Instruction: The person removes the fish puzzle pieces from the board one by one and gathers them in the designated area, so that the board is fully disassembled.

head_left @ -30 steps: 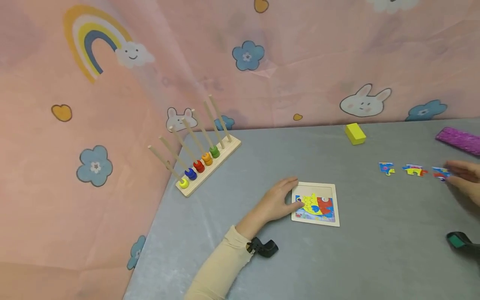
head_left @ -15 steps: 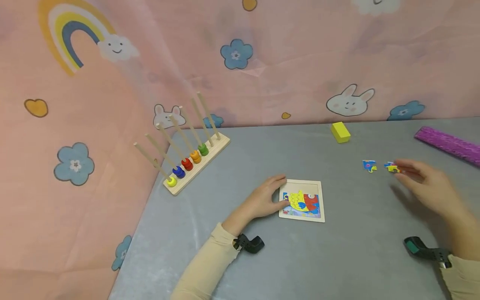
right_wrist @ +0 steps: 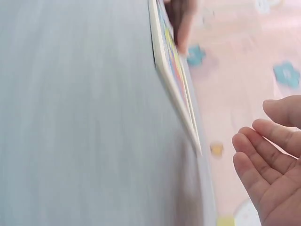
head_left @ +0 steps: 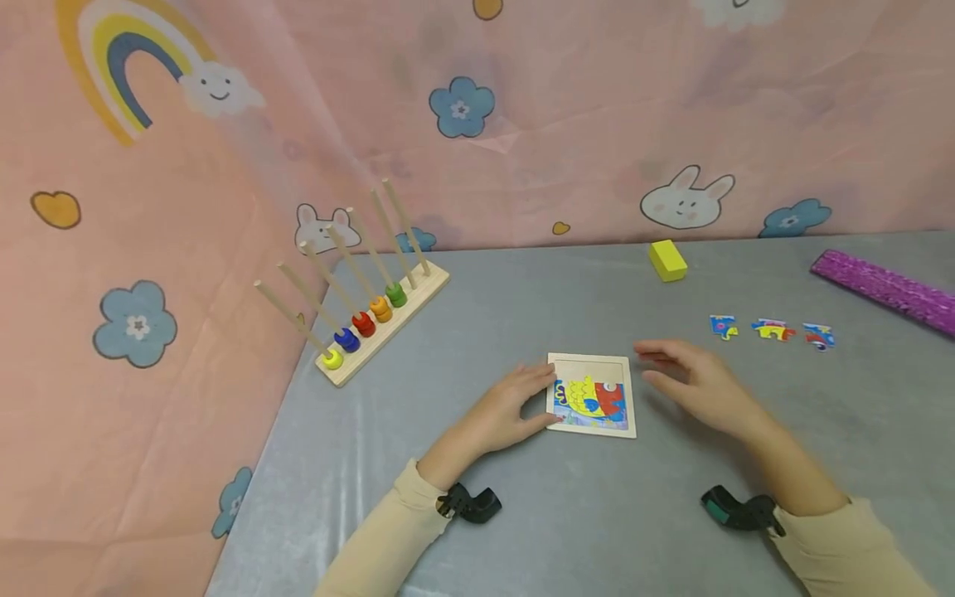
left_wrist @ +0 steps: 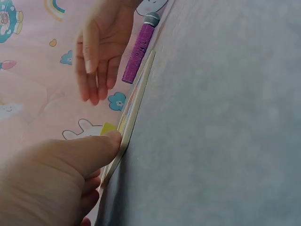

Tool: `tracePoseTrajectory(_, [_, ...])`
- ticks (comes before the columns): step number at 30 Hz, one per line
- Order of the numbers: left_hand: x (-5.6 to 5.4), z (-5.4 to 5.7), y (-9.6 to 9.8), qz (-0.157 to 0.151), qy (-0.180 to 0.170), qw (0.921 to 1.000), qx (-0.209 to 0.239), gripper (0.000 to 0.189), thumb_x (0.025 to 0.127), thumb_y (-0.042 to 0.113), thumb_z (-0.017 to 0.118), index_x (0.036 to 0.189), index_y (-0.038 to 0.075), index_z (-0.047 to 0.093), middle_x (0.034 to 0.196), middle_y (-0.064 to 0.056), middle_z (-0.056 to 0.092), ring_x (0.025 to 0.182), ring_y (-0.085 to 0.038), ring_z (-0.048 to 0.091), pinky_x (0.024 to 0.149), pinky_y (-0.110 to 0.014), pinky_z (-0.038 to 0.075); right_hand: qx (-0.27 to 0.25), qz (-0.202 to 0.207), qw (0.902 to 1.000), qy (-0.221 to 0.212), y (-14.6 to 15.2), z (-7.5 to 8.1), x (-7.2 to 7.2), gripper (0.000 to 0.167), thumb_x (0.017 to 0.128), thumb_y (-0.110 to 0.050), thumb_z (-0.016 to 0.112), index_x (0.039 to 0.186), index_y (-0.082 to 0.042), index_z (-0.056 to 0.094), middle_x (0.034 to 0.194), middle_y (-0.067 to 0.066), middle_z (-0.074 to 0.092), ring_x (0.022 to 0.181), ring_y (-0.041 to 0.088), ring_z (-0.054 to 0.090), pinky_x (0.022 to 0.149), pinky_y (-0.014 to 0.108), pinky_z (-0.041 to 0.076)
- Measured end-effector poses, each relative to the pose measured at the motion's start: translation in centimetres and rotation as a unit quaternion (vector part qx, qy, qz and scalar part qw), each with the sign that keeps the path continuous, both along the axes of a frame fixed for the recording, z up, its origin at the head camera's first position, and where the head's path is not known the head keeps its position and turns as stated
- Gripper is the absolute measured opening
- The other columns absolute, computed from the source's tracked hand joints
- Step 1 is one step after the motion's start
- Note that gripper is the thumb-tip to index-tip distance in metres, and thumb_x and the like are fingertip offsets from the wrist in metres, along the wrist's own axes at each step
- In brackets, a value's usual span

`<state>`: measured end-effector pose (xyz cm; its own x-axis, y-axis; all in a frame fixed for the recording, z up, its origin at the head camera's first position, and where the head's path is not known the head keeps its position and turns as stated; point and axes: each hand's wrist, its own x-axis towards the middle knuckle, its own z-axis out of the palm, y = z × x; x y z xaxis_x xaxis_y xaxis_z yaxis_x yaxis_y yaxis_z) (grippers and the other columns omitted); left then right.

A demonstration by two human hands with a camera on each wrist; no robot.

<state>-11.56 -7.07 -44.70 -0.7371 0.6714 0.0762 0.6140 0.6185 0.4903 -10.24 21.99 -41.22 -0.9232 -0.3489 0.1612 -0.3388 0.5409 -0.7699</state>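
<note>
A wooden puzzle tray (head_left: 591, 360) lies flat on the table, showing a yellow and red fish picture with bare wood along its far part. My left hand (head_left: 501, 414) rests against the tray's left side; its thumb touches the near left corner and its fingertips lie at the rim farther up. In the left wrist view, the thumb (left_wrist: 101, 146) presses on the tray's edge. Just off the right side hovers my right hand (head_left: 697, 390), fingers loosely extended and holding nothing. Three loose puzzle pieces (head_left: 773, 329) lie in a row beyond it.
A wooden peg rack (head_left: 388, 327) with coloured rings stands at the back left. Toward the back lies a yellow block (head_left: 667, 260). A purple glittery microphone (left_wrist: 139, 54) lies at the far right. Behind the grey table (head_left: 582, 514) hangs a pink patterned cloth (head_left: 582, 108).
My right hand has left the row of pieces and moved left to beside the tray. My left thumb has slid from the picture to the near left corner. The head view has shifted right.
</note>
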Motion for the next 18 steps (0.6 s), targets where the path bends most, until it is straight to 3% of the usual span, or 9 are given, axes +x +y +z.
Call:
tracePoseTrajectory(3, [0.2, -0.4, -0.3, 0.006, -0.008, 0.9999, 0.010, 0.058, 0.090, 0.035, 0.064, 0.138, 0.007, 0.049, 0.148, -0.003, 0.042, 0.139, -0.014, 0.036, 0.119, -0.031, 0.020, -0.007, 0.031, 0.9992, -0.024, -2.4, 0.1, -0.2, 0.036, 0.091, -0.007, 0.061, 0.126, 0.003, 0.055, 0.123, 0.018, 0.059, 0.109, 0.024, 0.059, 0.093, 0.023, 0.051])
tracePoseTrajectory(6, [0.2, -0.5, -0.5, 0.007, -0.017, 0.9996, 0.022, 0.057, 0.090, 0.036, 0.063, 0.138, 0.007, 0.050, 0.148, -0.003, 0.042, 0.139, -0.015, 0.036, 0.119, -0.032, 0.021, -0.012, 0.059, 0.9971, -0.046, -4.3, 0.1, -0.5, 0.037, 0.091, -0.008, 0.060, 0.126, 0.004, 0.055, 0.123, 0.018, 0.059, 0.109, 0.032, 0.059, 0.093, 0.045, 0.050])
tracePoseTrajectory(11, [0.1, -0.5, -0.6, 0.003, -0.019, 0.9993, 0.034, 0.058, 0.091, 0.035, 0.063, 0.139, 0.007, 0.048, 0.148, -0.005, 0.042, 0.139, -0.016, 0.036, 0.118, -0.034, 0.023, 0.003, 0.087, 0.9949, -0.051, -6.3, -0.6, -0.9, 0.037, 0.091, -0.010, 0.061, 0.125, 0.002, 0.056, 0.121, 0.017, 0.062, 0.110, 0.031, 0.061, 0.093, 0.049, 0.050])
tracePoseTrajectory(18, [0.1, -0.7, -0.6, 0.002, -0.020, 0.9988, 0.044, 0.059, 0.090, 0.034, 0.064, 0.141, 0.008, 0.046, 0.148, -0.005, 0.043, 0.138, -0.016, 0.037, 0.118, -0.034, 0.025, 0.032, 0.083, 0.9948, -0.049, -7.3, -1.9, -0.9, 0.036, 0.088, -0.009, 0.065, 0.122, -0.001, 0.059, 0.122, 0.012, 0.062, 0.113, 0.029, 0.058, 0.098, 0.050, 0.045])
